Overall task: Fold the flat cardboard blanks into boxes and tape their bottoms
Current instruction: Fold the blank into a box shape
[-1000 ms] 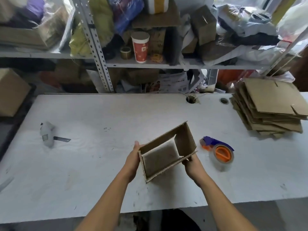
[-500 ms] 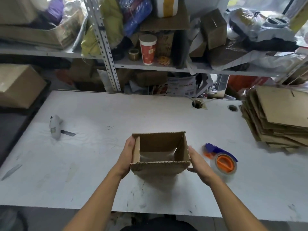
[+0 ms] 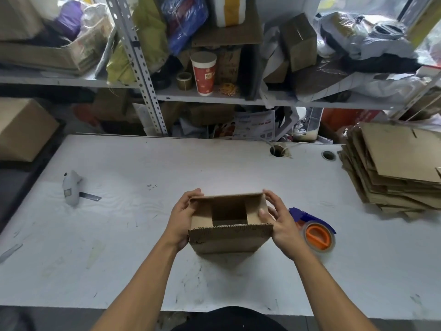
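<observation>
Item 1: cardboard box (image 3: 230, 237), folded up, open side facing me, held just above the middle of the tabletop (image 3: 143, 235) towards its near edge. I see flaps folded across inside it, with a dark gap between them.

Item 2: left hand (image 3: 182, 218), fingers curled round the box's left wall, gripping it.

Item 3: right hand (image 3: 280, 223), fingers curled over the box's right wall with the thumb inside the opening, gripping it.

Item 4: tape dispenser (image 3: 315, 228), blue with an orange core, lying on the tabletop just right of my right hand.

Item 5: stack of flat cardboard blanks (image 3: 393, 168), at the tabletop's far right corner, edges fanned unevenly.

Item 6: grey cutter (image 3: 72, 189), near the tabletop's left edge, blade pointing right.

Item 7: closed brown carton (image 3: 21, 130), off the tabletop's far left corner.

Item 8: metal shelf (image 3: 214, 96) beyond the far edge, carrying a red paper cup (image 3: 203, 74), bags and cartons.
</observation>
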